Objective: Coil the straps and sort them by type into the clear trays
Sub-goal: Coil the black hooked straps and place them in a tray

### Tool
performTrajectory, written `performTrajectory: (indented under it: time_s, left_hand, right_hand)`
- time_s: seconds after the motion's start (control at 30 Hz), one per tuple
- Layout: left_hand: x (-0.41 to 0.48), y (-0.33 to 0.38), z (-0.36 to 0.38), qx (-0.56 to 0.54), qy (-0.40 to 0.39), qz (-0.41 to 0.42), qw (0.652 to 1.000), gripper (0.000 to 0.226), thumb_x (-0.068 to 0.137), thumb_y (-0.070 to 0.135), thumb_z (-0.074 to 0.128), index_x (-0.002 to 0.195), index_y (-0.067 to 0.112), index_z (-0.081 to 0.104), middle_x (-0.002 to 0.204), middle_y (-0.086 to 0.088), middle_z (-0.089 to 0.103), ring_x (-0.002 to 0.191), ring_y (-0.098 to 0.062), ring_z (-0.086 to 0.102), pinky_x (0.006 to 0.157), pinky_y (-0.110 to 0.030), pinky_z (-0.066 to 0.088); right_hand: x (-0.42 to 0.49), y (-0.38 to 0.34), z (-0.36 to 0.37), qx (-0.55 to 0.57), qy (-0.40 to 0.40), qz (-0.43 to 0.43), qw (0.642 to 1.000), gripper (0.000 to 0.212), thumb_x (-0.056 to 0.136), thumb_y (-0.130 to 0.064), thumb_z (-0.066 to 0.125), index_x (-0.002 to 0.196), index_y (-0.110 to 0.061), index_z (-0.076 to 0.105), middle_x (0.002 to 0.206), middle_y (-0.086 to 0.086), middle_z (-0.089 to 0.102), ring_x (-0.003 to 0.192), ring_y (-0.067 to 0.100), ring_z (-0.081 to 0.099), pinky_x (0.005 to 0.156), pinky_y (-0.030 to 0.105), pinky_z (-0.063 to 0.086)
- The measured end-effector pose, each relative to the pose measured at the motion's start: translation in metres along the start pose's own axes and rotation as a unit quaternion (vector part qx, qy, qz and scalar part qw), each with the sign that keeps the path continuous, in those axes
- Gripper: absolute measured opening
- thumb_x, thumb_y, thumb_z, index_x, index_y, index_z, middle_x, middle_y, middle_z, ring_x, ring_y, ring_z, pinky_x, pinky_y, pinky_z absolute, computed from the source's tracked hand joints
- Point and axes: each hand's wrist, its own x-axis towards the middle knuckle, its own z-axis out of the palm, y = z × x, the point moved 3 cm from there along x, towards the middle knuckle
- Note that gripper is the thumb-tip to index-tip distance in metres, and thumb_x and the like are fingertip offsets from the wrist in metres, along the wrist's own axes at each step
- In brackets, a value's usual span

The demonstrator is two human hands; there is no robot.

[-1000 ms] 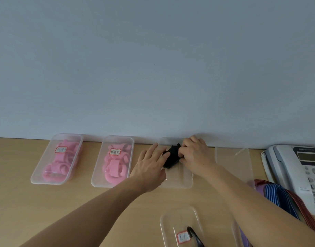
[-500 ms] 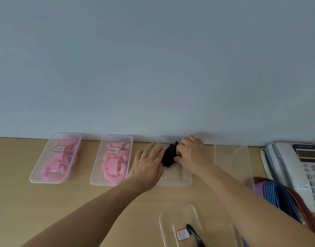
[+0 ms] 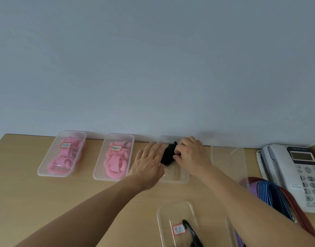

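My right grip (image 3: 192, 155) curls its fingers around the black strap (image 3: 168, 155) and pinches it. The strap sits between my two grips, over the far end of a clear tray (image 3: 176, 178). My left grip (image 3: 149, 163) is flat with straight fingers, just left of the strap; I cannot tell if it touches. Pink straps (image 3: 115, 161) fill two trays further left on the tabletop (image 3: 28, 202).

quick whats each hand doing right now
left hand: open, fingers straight beside the black strap
right hand: closed, gripping the black strap
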Motion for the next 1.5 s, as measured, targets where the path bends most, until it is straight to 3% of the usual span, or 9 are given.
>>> performTrajectory:
  time_s: [0.2, 0.4, 0.63, 0.73, 0.83, 0.97, 1.13, 1.33, 1.5]
  left_hand:
    - [-0.031, 0.022, -0.017, -0.031, 0.025, -0.004, 0.999, 0.062, 0.099, 0.036, 0.041, 0.155, 0.019, 0.024, 0.163, 0.002, 0.018, 0.152, -0.020, 0.006, 0.120, -0.039, 0.014]
    - [-0.070, 0.044, -0.029, -0.068, 0.042, 0.018, 0.997, 0.051, 0.096, 0.027, 0.049, 0.146, 0.019, 0.043, 0.154, 0.004, 0.038, 0.145, -0.016, 0.024, 0.117, -0.032, 0.022]
    - [-0.102, 0.050, -0.023, -0.117, -0.049, 0.037, 0.991, 0.046, 0.096, 0.025, 0.047, 0.142, 0.020, 0.048, 0.145, 0.001, 0.049, 0.137, -0.017, 0.037, 0.112, -0.032, 0.032]
    - [-0.121, 0.048, -0.015, -0.137, -0.094, 0.035, 0.985, 0.047, 0.097, 0.028, 0.046, 0.143, 0.022, 0.046, 0.146, 0.002, 0.048, 0.135, -0.018, 0.041, 0.110, -0.034, 0.036]
    - [-0.136, 0.044, -0.009, -0.149, -0.119, 0.034, 0.981, 0.046, 0.097, 0.031, 0.046, 0.142, 0.023, 0.047, 0.144, 0.003, 0.051, 0.130, -0.019, 0.048, 0.106, -0.032, 0.039]
    - [-0.150, 0.045, -0.011, -0.186, -0.137, 0.028, 0.973, 0.044, 0.098, 0.033, 0.046, 0.141, 0.022, 0.049, 0.137, 0.003, 0.057, 0.121, -0.018, 0.055, 0.100, -0.029, 0.042]
    - [-0.150, 0.055, -0.046, -0.286, -0.125, -0.015, 0.950, 0.042, 0.100, 0.037, 0.045, 0.136, 0.018, 0.053, 0.126, -0.001, 0.064, 0.112, -0.021, 0.061, 0.096, -0.034, 0.048]
    - [-0.132, 0.090, -0.122, -0.494, -0.094, -0.050, 0.863, 0.042, 0.102, 0.048, 0.037, 0.100, 0.014, 0.062, 0.082, -0.005, 0.074, 0.059, -0.018, 0.065, 0.054, -0.027, 0.045]
    - [-0.124, 0.107, -0.184, -0.543, -0.090, -0.003, 0.835, 0.023, 0.097, 0.021, 0.052, 0.084, 0.007, 0.064, 0.062, -0.001, 0.065, 0.051, -0.018, 0.052, 0.053, -0.030, 0.037]
  right_hand:
    - [-0.034, -0.016, -0.020, 0.061, 0.002, -0.017, 0.998, 0.027, 0.089, -0.030, 0.063, 0.113, -0.017, 0.066, 0.114, -0.001, 0.059, 0.109, 0.021, 0.051, 0.093, 0.033, 0.042]
    - [-0.082, -0.028, -0.033, 0.108, -0.022, 0.047, 0.993, 0.023, 0.093, -0.035, 0.056, 0.108, -0.021, 0.066, 0.107, -0.005, 0.063, 0.100, 0.016, 0.058, 0.081, 0.030, 0.046]
    - [-0.160, -0.035, -0.004, 0.057, -0.189, 0.182, 0.963, 0.023, 0.085, -0.044, 0.053, 0.094, -0.023, 0.058, 0.097, -0.003, 0.064, 0.093, 0.021, 0.059, 0.070, 0.032, 0.044]
    - [-0.189, -0.044, 0.014, 0.044, -0.217, 0.234, 0.946, 0.032, 0.082, -0.055, 0.051, 0.087, -0.024, 0.049, 0.087, -0.004, 0.061, 0.082, 0.020, 0.057, 0.059, 0.033, 0.039]
    - [-0.210, -0.051, 0.029, 0.033, -0.218, 0.270, 0.937, 0.035, 0.087, -0.056, 0.047, 0.092, -0.022, 0.052, 0.081, -0.005, 0.058, 0.076, 0.019, 0.058, 0.063, 0.034, 0.047]
    - [-0.220, -0.056, 0.035, 0.045, -0.169, 0.310, 0.935, 0.022, 0.092, -0.038, 0.050, 0.098, -0.018, 0.056, 0.089, 0.000, 0.060, 0.085, 0.023, 0.060, 0.069, 0.034, 0.048]
    - [-0.215, -0.062, -0.012, 0.076, -0.040, 0.304, 0.949, 0.018, 0.085, -0.040, 0.056, 0.091, -0.024, 0.055, 0.086, -0.006, 0.061, 0.082, 0.020, 0.059, 0.067, 0.034, 0.048]
    - [-0.191, -0.075, -0.109, 0.184, 0.118, 0.173, 0.960, 0.020, 0.083, -0.033, 0.068, 0.102, -0.029, 0.062, 0.096, -0.011, 0.054, 0.082, 0.006, 0.056, 0.070, 0.023, 0.046]
    - [-0.187, -0.077, -0.167, 0.229, 0.201, 0.074, 0.949, 0.030, 0.080, -0.023, 0.073, 0.097, -0.044, 0.060, 0.098, -0.017, 0.051, 0.089, -0.003, 0.055, 0.074, 0.006, 0.041]
